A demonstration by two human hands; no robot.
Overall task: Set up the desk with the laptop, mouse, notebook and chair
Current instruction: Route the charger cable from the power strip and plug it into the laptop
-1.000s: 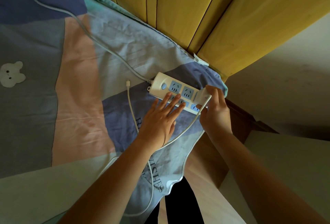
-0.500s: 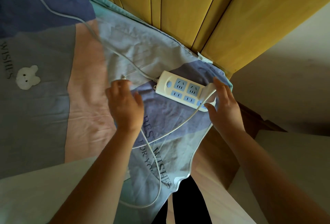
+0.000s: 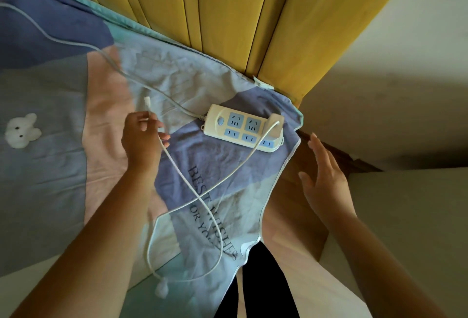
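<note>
Two hands are in shot over a bed. The left hand (image 3: pixel 141 138) pinches a thin white cable (image 3: pixel 188 186) just below its small connector tip (image 3: pixel 147 102), and that tip pokes up past the fingers, pointing away from the person toward the yellow wooden panels (image 3: pixel 228 13). From the hand the cable runs down toward the near edge of the bed, loops round, and climbs back to a white charger block (image 3: pixel 274 125) plugged into the right end of the power strip (image 3: pixel 243 127).

The power strip lies flat on the patchwork bedspread (image 3: pixel 50 165), its long axis running left to right and tilted a little down to the right, with blue sockets facing up. Its own thicker cord (image 3: pixel 76 44) leaves the left end and trails away to the upper left across the fabric.

The right hand (image 3: pixel 326 178) grasps nothing: fingers straight and spread, palm turned toward the bed, hovering just beyond the bedspread's right edge, apart from the strip. Whether it touches the wooden surface under it, I can't tell.

Laptop, mouse, notebook, chair: not one in view. A white bear patch (image 3: pixel 21 130) sits on the bedspread at far left.
</note>
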